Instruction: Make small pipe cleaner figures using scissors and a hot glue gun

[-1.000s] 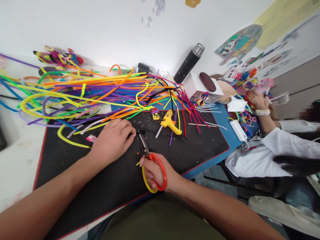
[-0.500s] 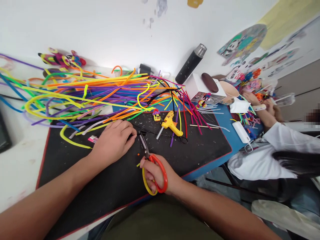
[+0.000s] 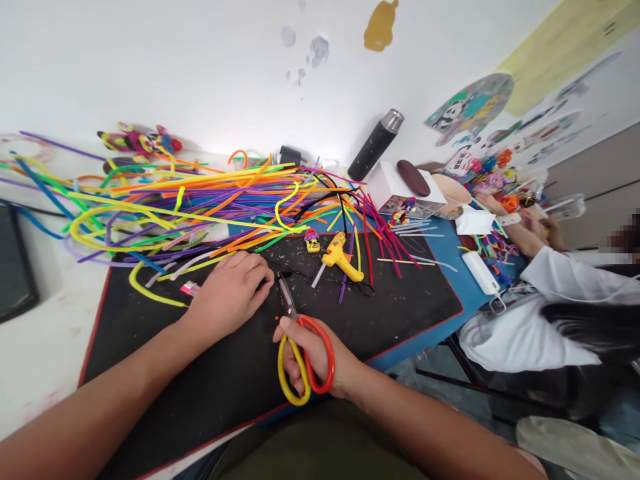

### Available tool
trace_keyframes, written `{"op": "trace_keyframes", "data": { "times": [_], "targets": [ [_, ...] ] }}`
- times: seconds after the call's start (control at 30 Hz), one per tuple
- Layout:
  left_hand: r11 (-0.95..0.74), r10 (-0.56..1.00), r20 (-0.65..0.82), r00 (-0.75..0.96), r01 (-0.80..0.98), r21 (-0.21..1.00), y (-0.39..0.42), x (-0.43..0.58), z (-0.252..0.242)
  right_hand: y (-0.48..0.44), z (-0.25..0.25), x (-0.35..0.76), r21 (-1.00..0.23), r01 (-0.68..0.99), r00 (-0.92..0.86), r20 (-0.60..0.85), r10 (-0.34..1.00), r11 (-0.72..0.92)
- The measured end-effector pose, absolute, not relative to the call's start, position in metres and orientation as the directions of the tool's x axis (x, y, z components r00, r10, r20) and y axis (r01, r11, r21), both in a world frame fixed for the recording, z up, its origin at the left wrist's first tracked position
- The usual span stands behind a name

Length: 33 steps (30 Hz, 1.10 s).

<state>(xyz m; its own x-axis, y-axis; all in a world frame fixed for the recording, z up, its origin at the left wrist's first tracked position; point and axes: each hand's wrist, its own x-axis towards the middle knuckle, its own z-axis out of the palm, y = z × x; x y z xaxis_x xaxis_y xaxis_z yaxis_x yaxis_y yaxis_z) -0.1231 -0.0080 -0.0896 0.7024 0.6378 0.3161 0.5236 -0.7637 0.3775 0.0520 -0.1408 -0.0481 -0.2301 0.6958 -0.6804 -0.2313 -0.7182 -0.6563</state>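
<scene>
My right hand (image 3: 320,357) grips scissors (image 3: 300,340) with one orange and one yellow handle loop; the blades point away from me, their tips by a thin black pipe cleaner (image 3: 305,272) on the black mat (image 3: 400,313). My left hand (image 3: 230,293) rests knuckles-up on the mat with fingers curled, pinching the near end of that black pipe cleaner just left of the blades. A big heap of colourful pipe cleaners (image 3: 190,200) lies beyond both hands.
A yellow glue gun (image 3: 340,257) and a small yellow figure (image 3: 313,241) lie on the mat. A dark flask (image 3: 375,143) and a white box (image 3: 400,183) stand at the back. Another person in a white sleeve (image 3: 550,287) works at the right.
The view has tilted so everything sits slightly lower and left. The scissor handles have spread a little wider. My left hand stays on the black pipe cleaner.
</scene>
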Motion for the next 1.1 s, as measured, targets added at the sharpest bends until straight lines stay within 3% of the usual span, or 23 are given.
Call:
{"op": "trace_keyframes", "data": {
  "times": [0.2,0.83,1.1],
  "targets": [
    [-0.779,0.623,0.341,0.704,0.517,0.356,-0.0081,-0.1226,-0.0877,-0.1442,-0.0542,0.0521,-0.710,-0.241,-0.181,-0.637,0.749,-0.662],
    [-0.799,0.600,0.346,0.721,0.528,0.287,-0.0106,-0.1212,-0.0890,-0.1460,-0.0501,0.0500,-0.724,-0.119,-0.120,-0.669,0.734,-0.680],
    [-0.724,0.682,0.330,0.653,0.538,0.431,-0.0084,-0.1218,-0.0878,-0.1448,-0.0473,0.0542,-0.707,-0.178,-0.207,-0.652,0.729,-0.684]
  ]
}}
